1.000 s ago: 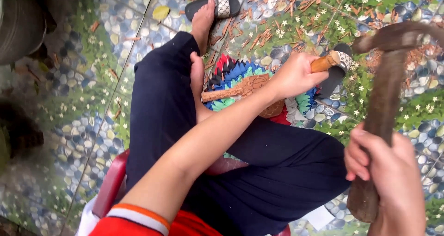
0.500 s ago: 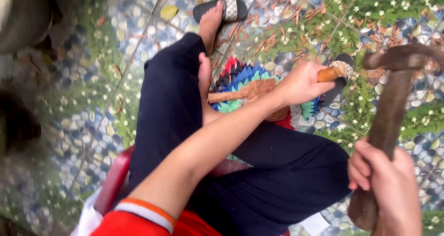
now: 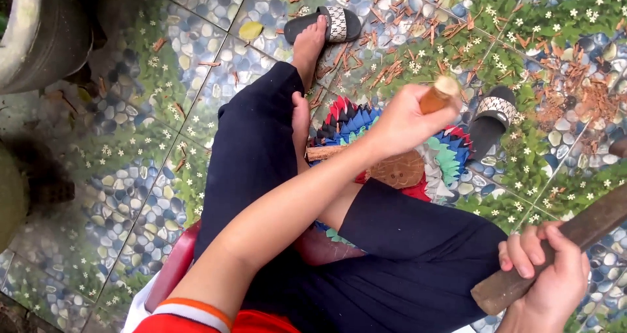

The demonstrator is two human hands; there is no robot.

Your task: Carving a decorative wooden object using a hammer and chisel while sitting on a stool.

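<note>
My bare foot (image 3: 307, 46) rests beside a black sandal (image 3: 323, 23) on the pebble-and-flower patterned floor tiles (image 3: 163, 143). A second sandal (image 3: 491, 121) lies further over, near scattered wood chips (image 3: 575, 91). A yellow leaf (image 3: 249, 30) lies nearby. I sit on a red stool (image 3: 171, 268); a grey pot (image 3: 39, 32) stands near.

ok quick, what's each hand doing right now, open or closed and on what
Left hand: closed around an orange-brown wooden stick.
Right hand: closed around the dark wooden handle of a tool whose head is out of view.
</note>
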